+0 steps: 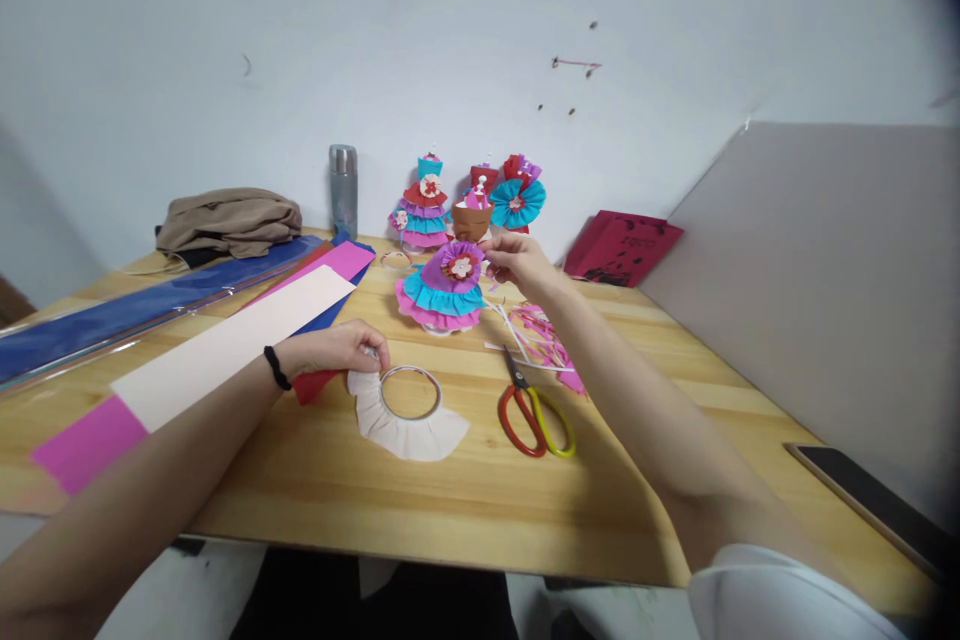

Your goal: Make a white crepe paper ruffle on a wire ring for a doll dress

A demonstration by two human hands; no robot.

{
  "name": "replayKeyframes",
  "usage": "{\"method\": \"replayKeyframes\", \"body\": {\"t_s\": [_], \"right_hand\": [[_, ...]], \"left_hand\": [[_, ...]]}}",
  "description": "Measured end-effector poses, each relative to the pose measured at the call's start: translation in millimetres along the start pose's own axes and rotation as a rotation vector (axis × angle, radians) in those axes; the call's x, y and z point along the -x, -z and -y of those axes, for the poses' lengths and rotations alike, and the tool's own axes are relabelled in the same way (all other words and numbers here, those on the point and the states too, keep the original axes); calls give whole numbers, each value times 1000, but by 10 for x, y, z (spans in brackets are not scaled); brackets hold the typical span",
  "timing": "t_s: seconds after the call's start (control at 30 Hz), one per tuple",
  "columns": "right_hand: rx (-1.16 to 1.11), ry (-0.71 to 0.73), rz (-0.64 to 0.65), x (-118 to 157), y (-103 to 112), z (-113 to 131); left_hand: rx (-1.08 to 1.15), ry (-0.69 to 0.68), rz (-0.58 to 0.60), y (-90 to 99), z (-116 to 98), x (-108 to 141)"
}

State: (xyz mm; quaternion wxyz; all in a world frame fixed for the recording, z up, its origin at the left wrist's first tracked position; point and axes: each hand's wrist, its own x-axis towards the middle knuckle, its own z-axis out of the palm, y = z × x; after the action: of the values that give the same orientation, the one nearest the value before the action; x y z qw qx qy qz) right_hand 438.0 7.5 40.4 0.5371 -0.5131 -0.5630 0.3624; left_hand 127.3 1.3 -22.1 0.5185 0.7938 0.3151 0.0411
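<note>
My left hand (349, 347), fingers closed, pinches the upper left end of a pale pleated paper strip (411, 436). That strip curves around the left and lower side of a ring (437, 400) lying on the wooden table. Farther back, my right hand (516, 258) has its fingers drawn together at the right side of a small layered paper dress (441, 285) in purple, blue and pink, with a flower on it. What the right fingertips hold, if anything, is too small to make out. Scissors (525, 405) with red and yellow handles lie right of the ring.
Long paper sheets (240, 340) cover the left of the table (315, 500). Behind stand a bottle (343, 190), more paper dresses (426, 205) and a folded cloth (229, 220). Paper scraps (541, 335), a pink bag (622, 248) and a phone (870, 500) lie right.
</note>
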Motion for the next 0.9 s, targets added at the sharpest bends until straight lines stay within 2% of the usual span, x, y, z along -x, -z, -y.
{"method": "replayKeyframes", "body": {"t_s": [0.17,0.3,0.43,0.5,0.53,0.67,0.73,0.8,0.9], "right_hand": [[-10,-68,3,44,51,-201],[24,-70,-105,145,112,-306],[50,19,-272,457,63,-314],[59,58,-279,699,-32,-293],[74,78,-234,826,-95,-280],[446,332,412,1226,-391,-270],[563,456,622,1318,-514,-309],[653,546,689,1353,-593,-364],[738,614,677,1357,-628,-416]], "left_hand": [[-10,-9,1,9,12,-7],[3,-10,9,10,11,-12],[-8,-32,-2,13,2,-8],[-10,-45,-6,21,1,-3],[-4,-37,6,25,1,-1],[10,-17,18,38,-13,10],[1,-13,11,37,-24,12],[-12,-12,9,32,-32,11],[-37,-9,8,21,-45,12]]}}
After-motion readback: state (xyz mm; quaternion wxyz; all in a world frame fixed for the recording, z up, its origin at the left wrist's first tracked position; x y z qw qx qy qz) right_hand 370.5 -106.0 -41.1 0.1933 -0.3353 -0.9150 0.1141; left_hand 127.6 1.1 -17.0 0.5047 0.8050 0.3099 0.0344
